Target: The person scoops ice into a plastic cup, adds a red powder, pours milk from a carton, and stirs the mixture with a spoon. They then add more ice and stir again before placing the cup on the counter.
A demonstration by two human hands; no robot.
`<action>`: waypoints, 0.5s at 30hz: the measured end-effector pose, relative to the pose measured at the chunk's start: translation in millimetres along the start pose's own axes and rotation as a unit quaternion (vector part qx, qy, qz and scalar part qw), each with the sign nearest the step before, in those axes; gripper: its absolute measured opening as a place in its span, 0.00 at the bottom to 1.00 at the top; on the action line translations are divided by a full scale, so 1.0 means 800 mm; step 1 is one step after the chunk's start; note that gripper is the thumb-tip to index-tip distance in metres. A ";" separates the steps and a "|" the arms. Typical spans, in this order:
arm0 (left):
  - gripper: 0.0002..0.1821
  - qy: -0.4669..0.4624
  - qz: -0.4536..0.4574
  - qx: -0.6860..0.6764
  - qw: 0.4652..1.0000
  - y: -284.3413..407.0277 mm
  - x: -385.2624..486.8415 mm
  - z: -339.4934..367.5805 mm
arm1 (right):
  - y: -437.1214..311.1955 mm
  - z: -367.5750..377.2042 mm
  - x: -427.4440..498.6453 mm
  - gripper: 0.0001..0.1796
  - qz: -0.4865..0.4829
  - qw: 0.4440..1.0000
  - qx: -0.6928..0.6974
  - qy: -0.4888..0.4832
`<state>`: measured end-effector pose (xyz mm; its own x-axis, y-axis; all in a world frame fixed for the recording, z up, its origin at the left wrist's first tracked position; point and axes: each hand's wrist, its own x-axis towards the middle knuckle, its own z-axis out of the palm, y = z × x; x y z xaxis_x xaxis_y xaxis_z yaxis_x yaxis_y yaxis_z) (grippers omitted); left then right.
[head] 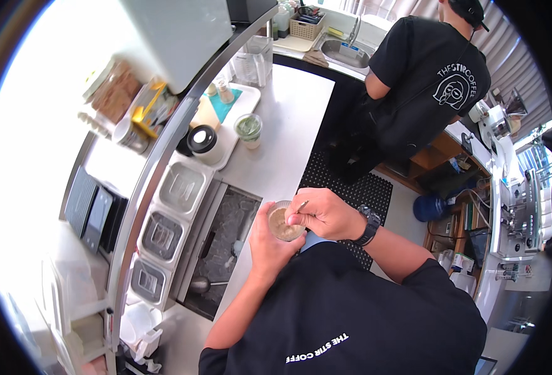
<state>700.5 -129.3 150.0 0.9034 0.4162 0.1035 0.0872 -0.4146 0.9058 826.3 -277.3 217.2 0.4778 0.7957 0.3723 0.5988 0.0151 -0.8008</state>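
Note:
My left hand [269, 241] is wrapped around a clear cup [278, 233] that holds a light-brown drink with a frothy top. In my right hand [322, 213], which wears a dark wristwatch, is a thin metal utensil, probably a spoon [302, 205]. Its upper end sticks out past my fingers, and its lower part dips toward the drink, mostly hidden by the hand. The cup is in front of my chest, close to the counter edge. On the steel counter [283, 154] beyond stands another clear cup [248, 130] with a green-and-white drink.
An ice bin [224, 234] with a scoop is sunk into the counter at left, beside several lidded steel containers [162, 235]. A tray [250, 96] carries a black-lidded canister [204, 144]. Another person [426, 79] stands near the sink [346, 52]; a rubber mat [346, 197] covers the floor.

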 end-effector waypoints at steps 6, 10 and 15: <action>0.50 -0.031 -0.009 0.007 0.999 0.026 0.145 0.116 | 0.116 -0.134 0.051 0.06 -0.009 0.996 -0.031 0.080; 0.49 -0.025 -0.008 0.009 1.000 0.046 0.244 0.189 | 0.176 -0.231 0.076 0.06 0.043 0.992 -0.102 0.057; 0.50 -0.005 -0.010 -0.009 1.000 0.052 0.339 0.253 | 0.246 -0.283 0.113 0.07 0.074 0.993 -0.030 0.084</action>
<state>1034.1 -197.7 132.3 0.9059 0.4159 0.0802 0.0982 -0.3905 0.9154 1132.9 -339.4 199.8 0.6609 0.6741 0.3298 0.5490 -0.1347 -0.8249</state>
